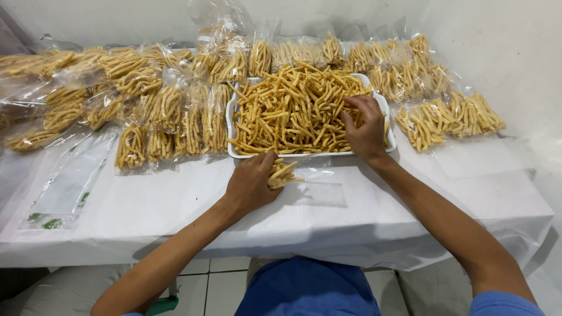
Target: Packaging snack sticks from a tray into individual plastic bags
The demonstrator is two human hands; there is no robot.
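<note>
— Left hand's [253,184] grip first: what does it have?

— Fingers curled around a small bundle of snack sticks [283,173], held just off the near rim of the tray, above the front-middle of the table. The right hand [365,127] lies on the heap at the right end of the tray, fingers bent down into the sticks; whether that grip has closed on any of them, I cannot tell.

— Now the rest, biggest thing down.

— Biggest is the table [175,205], under a white cover, running from the left edge to the right with a white wall behind. Next, the filled clear bags [158,105] of the same yellow sticks, massed over the back-left part of the table and along the back edge. A smaller group of filled bags [448,114] sits toward the back-right corner. Then the white tray [232,117], mid-table toward the back, heaped with loose sticks [293,111].

— Anything smaller?

— An empty clear bag [70,181] with green marks lies flat near the front-left edge. Another flat clear bag [319,193] lies just right of the left hand, near the front edge, with the held bundle at its left end.
</note>
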